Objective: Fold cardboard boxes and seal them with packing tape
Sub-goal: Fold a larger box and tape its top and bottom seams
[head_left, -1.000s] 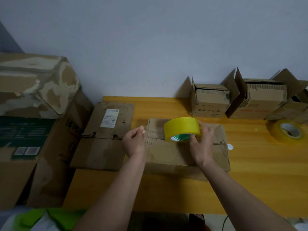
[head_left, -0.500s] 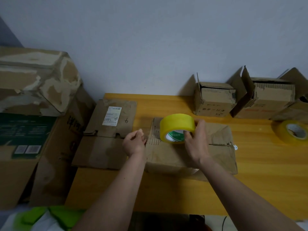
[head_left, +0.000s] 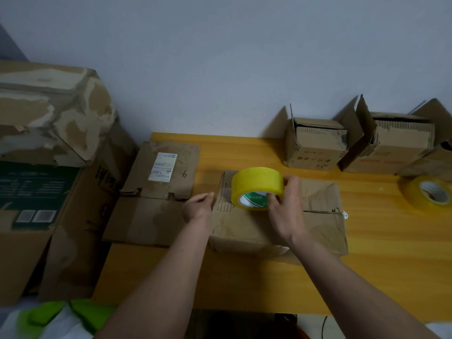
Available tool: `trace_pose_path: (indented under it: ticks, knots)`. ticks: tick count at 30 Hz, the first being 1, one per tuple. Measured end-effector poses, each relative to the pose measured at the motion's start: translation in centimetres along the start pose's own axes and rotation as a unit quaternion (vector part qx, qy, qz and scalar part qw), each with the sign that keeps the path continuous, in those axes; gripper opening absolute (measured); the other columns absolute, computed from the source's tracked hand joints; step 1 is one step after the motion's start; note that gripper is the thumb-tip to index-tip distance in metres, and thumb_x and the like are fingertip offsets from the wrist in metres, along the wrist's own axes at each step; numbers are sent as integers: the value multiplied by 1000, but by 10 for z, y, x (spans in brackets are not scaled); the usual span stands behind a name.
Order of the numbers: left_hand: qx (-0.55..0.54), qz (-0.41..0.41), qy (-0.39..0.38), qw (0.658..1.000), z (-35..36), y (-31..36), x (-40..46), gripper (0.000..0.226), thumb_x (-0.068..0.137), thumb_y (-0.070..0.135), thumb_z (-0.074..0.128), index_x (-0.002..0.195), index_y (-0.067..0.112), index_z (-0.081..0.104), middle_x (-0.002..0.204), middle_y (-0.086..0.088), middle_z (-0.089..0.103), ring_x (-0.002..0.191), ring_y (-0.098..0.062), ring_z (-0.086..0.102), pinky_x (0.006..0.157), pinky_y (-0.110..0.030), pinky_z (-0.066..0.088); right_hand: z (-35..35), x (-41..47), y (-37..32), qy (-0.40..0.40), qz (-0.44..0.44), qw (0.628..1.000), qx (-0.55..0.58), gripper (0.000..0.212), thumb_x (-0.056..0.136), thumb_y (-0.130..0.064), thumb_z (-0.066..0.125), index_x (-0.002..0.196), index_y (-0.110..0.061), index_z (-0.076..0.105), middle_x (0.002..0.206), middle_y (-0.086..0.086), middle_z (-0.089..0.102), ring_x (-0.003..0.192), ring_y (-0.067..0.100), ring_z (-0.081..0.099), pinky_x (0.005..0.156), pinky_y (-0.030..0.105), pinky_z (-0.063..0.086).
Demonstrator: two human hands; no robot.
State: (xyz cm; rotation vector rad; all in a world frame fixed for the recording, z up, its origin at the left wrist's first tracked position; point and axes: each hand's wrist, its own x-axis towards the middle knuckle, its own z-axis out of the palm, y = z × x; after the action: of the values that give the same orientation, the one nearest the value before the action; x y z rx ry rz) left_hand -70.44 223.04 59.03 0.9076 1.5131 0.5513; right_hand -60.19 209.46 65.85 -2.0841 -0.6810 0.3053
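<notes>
A folded cardboard box [head_left: 318, 223] lies on the yellow wooden table [head_left: 379, 253], flaps closed with a seam running across its top. My right hand [head_left: 285, 211] grips a yellow packing tape roll [head_left: 256, 183] and holds it on edge over the box's left part. My left hand [head_left: 199, 206] sits at the box's left edge with its fingers curled, pinching the tape's free end there. The short clear stretch of tape between hand and roll is hard to make out.
A flattened box with a shipping label [head_left: 161, 182] lies to the left on the table. Two open boxes [head_left: 315, 145] [head_left: 391, 145] stand at the back right by the wall. A second tape roll [head_left: 428, 193] lies at far right. Large cartons [head_left: 49, 167] are stacked left of the table.
My right hand has brought the tape roll leftward along the box top, closer to my left hand. My left hand has settled lower on the box's left edge.
</notes>
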Motion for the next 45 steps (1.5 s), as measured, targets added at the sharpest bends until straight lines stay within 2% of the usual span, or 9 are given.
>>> trace_pose_path:
  ticks: [7, 12, 18, 22, 27, 31, 36, 40, 45]
  knots:
    - [146, 51, -21, 988, 1, -1, 0, 23, 94, 20, 61, 113, 11, 70, 123, -9, 64, 112, -27, 59, 95, -36, 49, -2, 2, 1, -4, 20, 1000, 11, 36, 91, -7, 56, 122, -9, 38, 109, 1, 43, 100, 19, 46, 87, 38, 44]
    - [246, -39, -74, 966, -6, 0, -1, 67, 94, 48, 53, 145, 7, 35, 145, -15, 43, 130, -35, 44, 104, -45, 42, -5, 2, 2, -5, 20, 999, 24, 36, 92, -6, 54, 124, -10, 37, 109, 0, 42, 100, 15, 44, 87, 34, 44]
    - [341, 42, -110, 933, -13, -22, -3, 27, 102, 21, 45, 122, 9, 58, 122, -12, 61, 105, -26, 59, 95, -42, 49, -9, 3, 7, -8, 14, 999, 38, 36, 93, -5, 53, 124, -12, 37, 111, 1, 43, 101, 14, 45, 86, 33, 43]
    - [240, 176, -96, 950, -16, -21, -23, 43, 103, 15, 39, 145, 18, 38, 151, -2, 37, 137, -23, 35, 110, -37, 31, -9, 4, 13, -16, 9, 999, 30, 40, 92, -5, 54, 128, -11, 36, 116, 2, 44, 106, 15, 44, 90, 32, 40]
    - [342, 385, -314, 798, -12, -5, -55, 90, 91, 52, 57, 155, 30, -2, 154, 20, -13, 141, 3, -20, 114, -26, -1, -10, 5, 18, -17, -12, 999, 32, 36, 91, -2, 54, 121, -13, 39, 115, 3, 43, 106, 15, 42, 89, 30, 37]
    - [504, 443, -231, 705, -14, -11, -44, 120, 72, 78, 54, 154, 20, -12, 157, 11, -23, 140, 0, -30, 116, -26, -3, -9, 6, 24, -35, -8, 997, 68, 36, 88, -3, 59, 118, -16, 44, 111, 2, 49, 103, 17, 48, 87, 32, 42]
    - [583, 447, -148, 662, -9, -13, -48, 112, 75, 84, 26, 153, 14, -14, 160, 0, -23, 144, -9, -26, 121, -30, -5, -8, 5, 32, -83, 14, 993, 81, 34, 90, -7, 60, 118, -18, 45, 105, 0, 51, 97, 16, 49, 74, 24, 37]
    - [624, 441, -130, 632, -2, -9, -58, 106, 83, 80, 25, 152, 11, -17, 159, -4, -25, 145, -14, -26, 115, -28, -16, -16, 7, 26, -78, -32, 996, 37, 31, 90, -1, 55, 114, -17, 42, 107, -1, 45, 101, 15, 45, 86, 27, 37]
    - [658, 411, -128, 617, -1, -7, -62, 107, 83, 81, 19, 149, 7, -23, 157, -6, -27, 144, -15, -26, 118, -31, -14, -43, 6, 27, -61, -78, 993, -59, 55, 84, 7, 55, 135, -5, 39, 126, 12, 43, 118, 25, 41, 100, 29, 30]
